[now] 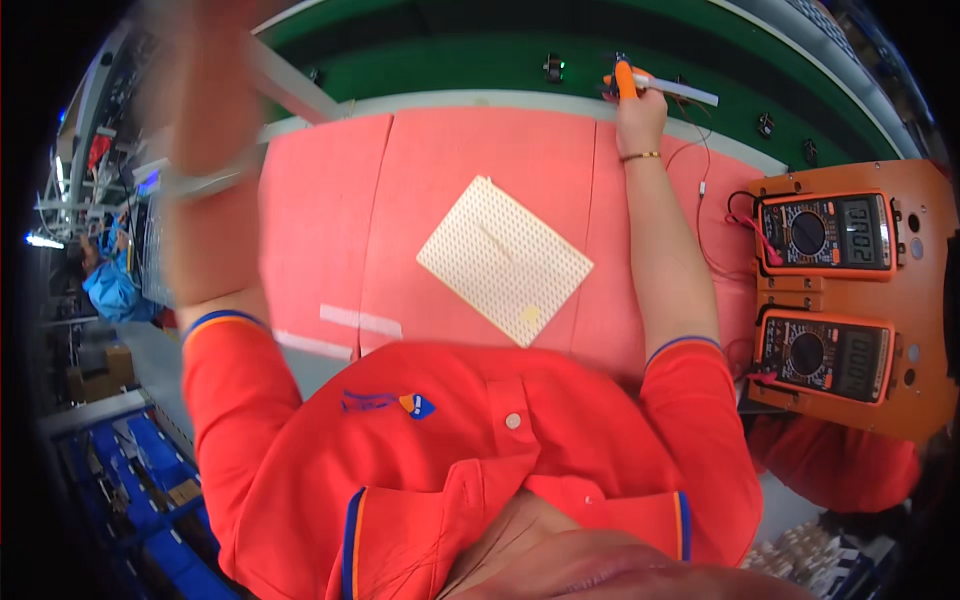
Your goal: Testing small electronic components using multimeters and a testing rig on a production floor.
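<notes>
My right arm stretches out to the green conveyor belt at the far side. There my right hand is closed around an orange tool with a white bar sticking out to the right. A thin dark wire hangs near it and runs down toward the meters. At the tool's tip is a small dark part, mostly hidden by the tool and fingers. My left hand is raised at the upper left, smeared by motion, so its fingers do not show clearly. Between my arms, a cream perforated board lies at an angle on the pink work surface.
On the belt sit several small black parts, one with a green light. Two orange multimeters are set in an orange box at the right. Blue bins stand at lower left. Another person's red sleeve shows at lower right.
</notes>
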`<state>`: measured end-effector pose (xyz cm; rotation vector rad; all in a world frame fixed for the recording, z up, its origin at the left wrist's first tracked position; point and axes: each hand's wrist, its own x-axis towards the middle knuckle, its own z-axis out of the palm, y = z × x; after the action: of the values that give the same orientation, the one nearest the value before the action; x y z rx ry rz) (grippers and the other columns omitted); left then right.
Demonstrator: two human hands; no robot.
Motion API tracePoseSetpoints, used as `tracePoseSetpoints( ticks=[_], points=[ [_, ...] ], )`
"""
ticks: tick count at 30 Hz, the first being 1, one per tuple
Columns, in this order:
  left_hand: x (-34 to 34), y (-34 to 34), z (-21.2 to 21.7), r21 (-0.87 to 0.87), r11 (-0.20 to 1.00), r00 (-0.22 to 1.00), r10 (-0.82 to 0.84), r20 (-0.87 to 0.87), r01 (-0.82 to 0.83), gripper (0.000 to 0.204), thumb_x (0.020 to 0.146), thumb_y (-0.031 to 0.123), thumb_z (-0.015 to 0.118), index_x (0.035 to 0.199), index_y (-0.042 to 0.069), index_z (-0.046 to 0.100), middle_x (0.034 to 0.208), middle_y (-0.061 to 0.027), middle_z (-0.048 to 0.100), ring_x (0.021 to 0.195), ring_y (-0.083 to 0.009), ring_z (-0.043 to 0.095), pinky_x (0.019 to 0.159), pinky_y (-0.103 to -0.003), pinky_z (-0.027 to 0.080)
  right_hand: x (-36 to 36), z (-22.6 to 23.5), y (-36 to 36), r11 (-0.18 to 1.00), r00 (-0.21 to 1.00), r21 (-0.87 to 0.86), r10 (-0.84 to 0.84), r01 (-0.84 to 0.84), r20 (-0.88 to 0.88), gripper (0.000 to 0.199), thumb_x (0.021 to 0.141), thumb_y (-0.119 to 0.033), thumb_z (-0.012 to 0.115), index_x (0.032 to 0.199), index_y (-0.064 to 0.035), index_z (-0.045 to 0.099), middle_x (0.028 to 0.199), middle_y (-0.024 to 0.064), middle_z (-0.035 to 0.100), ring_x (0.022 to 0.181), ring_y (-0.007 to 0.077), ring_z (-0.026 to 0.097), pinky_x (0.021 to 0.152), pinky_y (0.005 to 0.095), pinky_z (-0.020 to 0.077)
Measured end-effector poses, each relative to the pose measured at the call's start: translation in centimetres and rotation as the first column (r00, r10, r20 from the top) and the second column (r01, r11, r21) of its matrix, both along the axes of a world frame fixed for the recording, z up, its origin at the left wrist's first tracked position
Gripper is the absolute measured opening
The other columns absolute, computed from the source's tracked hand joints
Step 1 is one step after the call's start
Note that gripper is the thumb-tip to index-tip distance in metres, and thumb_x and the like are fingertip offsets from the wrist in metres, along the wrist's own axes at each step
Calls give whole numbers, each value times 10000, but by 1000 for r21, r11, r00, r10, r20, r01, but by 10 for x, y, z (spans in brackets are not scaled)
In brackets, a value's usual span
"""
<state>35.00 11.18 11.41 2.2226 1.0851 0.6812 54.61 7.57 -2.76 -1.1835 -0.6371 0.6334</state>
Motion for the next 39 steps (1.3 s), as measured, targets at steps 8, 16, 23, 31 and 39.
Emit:
tracePoseSetpoints(
  ticks=[8,16,23,31,39],
  points=[
    [-39,-111,15,-206,965,985,-150,83,165,384,758,245,580,1054,13,503,988,-152,528,776,-188,542,683,-298,441,17,9,1,918,908,-350,296,-185,297,105,797,-175,508,831,-75,499,1017,73,494,847,238,469,712,320,371],
    [-104,-158,-8,-151,960,959,-207,193,237,377,762,244,575,1049,10,504,986,-154,528,778,-191,543,683,-300,441,1,-17,19,973,854,-179,-33,146,519,241,746,-235,617,828,-12,573,691,25,596,612,93,567,507,230,431],
    [-128,-168,0,-60,967,924,-216,316,247,372,765,243,570,1045,7,505,985,-156,529,780,-193,543,683,-301,441,18,-32,30,985,933,-141,-42,99,357,277,707,-247,650,802,3,577,657,75,583,567,127,546,520,257,429],
    [-106,-136,9,9,891,838,-429,336,453,366,769,242,564,1040,3,506,983,-158,530,782,-195,543,682,-303,441,98,-1,0,806,779,-279,-317,522,541,281,715,-231,620,858,7,577,767,123,601,678,211,578,608,308,449],
    [-51,-112,11,-43,659,613,-671,417,751,360,772,240,558,1035,0,507,981,-160,531,784,-198,544,682,-305,442,154,16,-8,451,631,-443,-522,775,573,276,752,-223,528,891,12,570,887,205,577,862,328,550,743,364,428]
  ],
)
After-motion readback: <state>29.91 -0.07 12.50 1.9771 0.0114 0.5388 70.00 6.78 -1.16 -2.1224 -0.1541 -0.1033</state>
